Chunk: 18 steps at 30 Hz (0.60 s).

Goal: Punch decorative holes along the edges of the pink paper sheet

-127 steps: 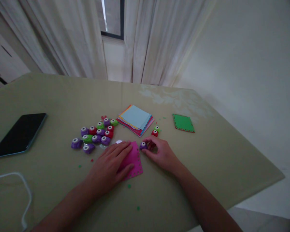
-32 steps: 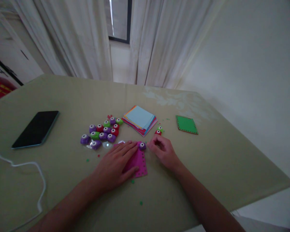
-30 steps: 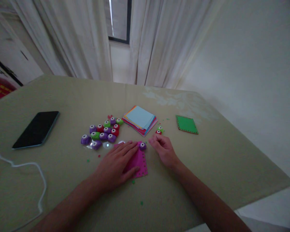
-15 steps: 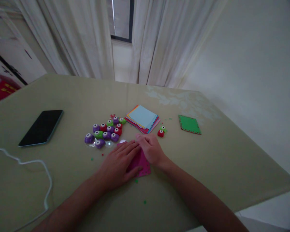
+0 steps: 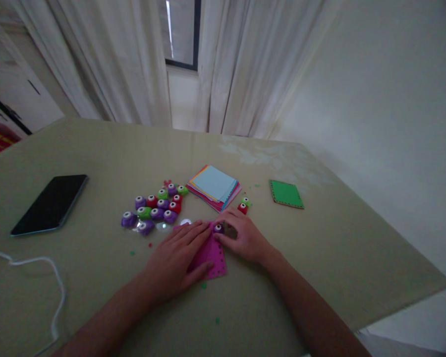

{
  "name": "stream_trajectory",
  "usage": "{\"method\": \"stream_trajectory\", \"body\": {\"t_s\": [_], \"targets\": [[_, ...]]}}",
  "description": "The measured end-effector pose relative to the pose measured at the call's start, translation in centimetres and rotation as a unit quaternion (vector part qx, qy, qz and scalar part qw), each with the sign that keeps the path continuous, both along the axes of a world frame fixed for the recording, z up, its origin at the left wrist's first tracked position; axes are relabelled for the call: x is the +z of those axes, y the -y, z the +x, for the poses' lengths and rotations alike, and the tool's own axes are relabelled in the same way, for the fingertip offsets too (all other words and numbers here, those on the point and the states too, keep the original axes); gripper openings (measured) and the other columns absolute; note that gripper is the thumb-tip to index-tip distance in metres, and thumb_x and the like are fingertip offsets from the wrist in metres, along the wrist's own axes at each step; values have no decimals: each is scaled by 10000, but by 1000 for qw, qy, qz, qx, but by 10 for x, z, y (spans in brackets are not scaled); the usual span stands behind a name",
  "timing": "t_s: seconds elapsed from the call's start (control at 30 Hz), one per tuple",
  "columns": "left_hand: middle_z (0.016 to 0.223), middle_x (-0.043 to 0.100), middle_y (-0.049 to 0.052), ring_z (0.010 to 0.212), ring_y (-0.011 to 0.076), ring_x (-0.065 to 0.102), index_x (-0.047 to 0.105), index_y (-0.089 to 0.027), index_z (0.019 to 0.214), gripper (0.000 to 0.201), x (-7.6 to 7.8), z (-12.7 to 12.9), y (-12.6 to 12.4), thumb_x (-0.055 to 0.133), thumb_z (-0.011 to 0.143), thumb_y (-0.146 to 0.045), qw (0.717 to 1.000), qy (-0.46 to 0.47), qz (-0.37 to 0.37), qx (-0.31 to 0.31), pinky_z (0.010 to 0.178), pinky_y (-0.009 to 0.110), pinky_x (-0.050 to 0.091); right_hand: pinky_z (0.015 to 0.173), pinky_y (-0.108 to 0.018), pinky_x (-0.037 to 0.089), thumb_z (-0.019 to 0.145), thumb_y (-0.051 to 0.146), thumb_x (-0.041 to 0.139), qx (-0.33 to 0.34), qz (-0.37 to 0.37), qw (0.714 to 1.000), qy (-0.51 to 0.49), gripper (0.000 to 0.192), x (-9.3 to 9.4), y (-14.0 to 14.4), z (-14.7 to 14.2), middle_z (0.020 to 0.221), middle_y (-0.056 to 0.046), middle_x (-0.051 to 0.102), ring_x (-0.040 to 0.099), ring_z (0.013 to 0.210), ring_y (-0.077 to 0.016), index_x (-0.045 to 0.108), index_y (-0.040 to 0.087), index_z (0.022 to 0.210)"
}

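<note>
My left hand (image 5: 178, 255) lies flat on a pink square of paper (image 5: 216, 263), fingers stretched out, pressing it against the table. Small dots or holes run along the paper's right and lower edges. A small purple paper punch (image 5: 218, 228) with a white eye-like top sits at the paper's upper right edge. Thumb and fingers of my right hand (image 5: 245, 237) are closed around this punch. Several similar punches in purple, red and green (image 5: 156, 213) stand in a group left of the hands. A red punch (image 5: 243, 208) and a green one (image 5: 246, 201) are just beyond my right hand.
A stack of coloured paper squares (image 5: 213, 184) lies beyond the hands. To its right is a green square with a dotted border (image 5: 287, 193). A dark tablet or phone (image 5: 52, 204) and a white cable (image 5: 57, 282) lie at left. Tiny paper bits (image 5: 204, 286) dot the tablecloth.
My right hand has turned and its grip has loosened from a fist, so the purple punch now shows between the fingers. The left hand stays flat on the paper. The view has shifted slightly.
</note>
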<state>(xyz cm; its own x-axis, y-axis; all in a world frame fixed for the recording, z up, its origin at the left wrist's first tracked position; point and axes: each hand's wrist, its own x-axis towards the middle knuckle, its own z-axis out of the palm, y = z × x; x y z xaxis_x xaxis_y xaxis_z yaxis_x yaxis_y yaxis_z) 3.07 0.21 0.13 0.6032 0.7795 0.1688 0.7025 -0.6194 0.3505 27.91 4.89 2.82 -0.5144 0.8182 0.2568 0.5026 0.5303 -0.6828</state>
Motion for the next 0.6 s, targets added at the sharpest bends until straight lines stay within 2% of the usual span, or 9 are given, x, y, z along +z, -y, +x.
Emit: {"method": "stream_trajectory", "body": {"t_s": [0.07,0.17,0.47,0.6], "targets": [[1710,446,99,1542,342,469,388,-230,1677,724,-1,0,0,556,1065,-580,1000,1,5,1,1259,565,400,976,-371,508,967,228,759,10,4,999,32,149,0,0,2,1124,-90,725,654,1086,-251,724,206,1111],[1709,451,97,1540,339,471,392,-231,1673,720,-2,-1,1,557,1066,-583,1000,5,11,-3,1262,562,395,977,-376,507,969,217,766,-15,19,999,48,122,3,-3,10,1113,-85,727,659,1083,-252,738,206,1088],[1717,438,95,1542,351,464,378,-243,1683,723,0,-2,3,558,1067,-577,1000,5,10,-10,1256,571,399,954,-435,518,932,241,803,-169,137,970,107,115,-5,-17,32,1083,-112,670,632,1059,-294,790,215,1043],[1705,458,100,1537,350,470,386,-250,1681,747,0,2,7,603,1043,-572,1000,27,-2,-12,1258,560,404,957,-474,525,966,250,735,-215,136,961,110,152,-13,-23,35,1089,-124,660,632,1051,-309,789,214,1104]]}}
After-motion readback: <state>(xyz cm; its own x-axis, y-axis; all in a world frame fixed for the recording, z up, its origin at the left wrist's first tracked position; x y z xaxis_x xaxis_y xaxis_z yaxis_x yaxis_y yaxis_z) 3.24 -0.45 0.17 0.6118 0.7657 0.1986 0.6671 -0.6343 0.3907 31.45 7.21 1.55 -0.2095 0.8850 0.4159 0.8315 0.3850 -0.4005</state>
